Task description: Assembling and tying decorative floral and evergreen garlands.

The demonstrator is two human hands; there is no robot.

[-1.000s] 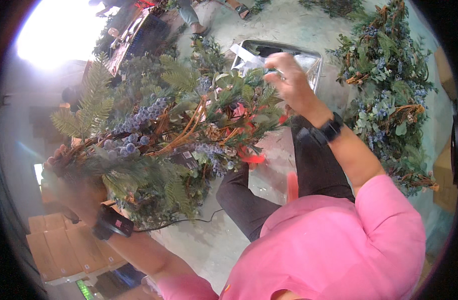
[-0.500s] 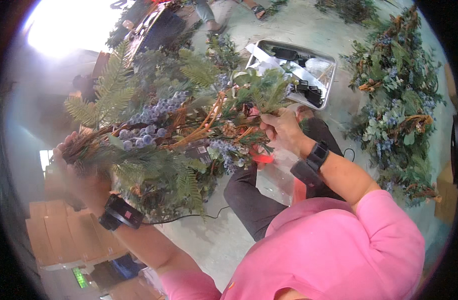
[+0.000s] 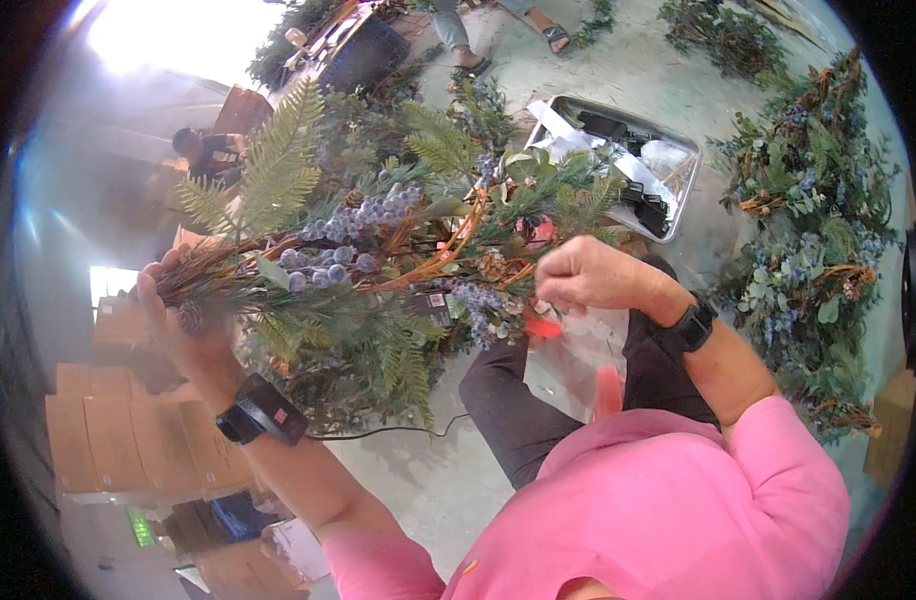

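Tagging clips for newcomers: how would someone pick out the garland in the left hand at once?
From the pink shirt, look up and left to the left hand. It grips the twig end of the garland, which stretches toward the right hand. Unlike the greenery lying at far right, this one is held.

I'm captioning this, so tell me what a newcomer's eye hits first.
Probably the leafy garland with blue berries, stretched across the centre-left, its left end in the left hand. The bright pink shirt at bottom right competes with it, followed by the silvery tray at upper right.
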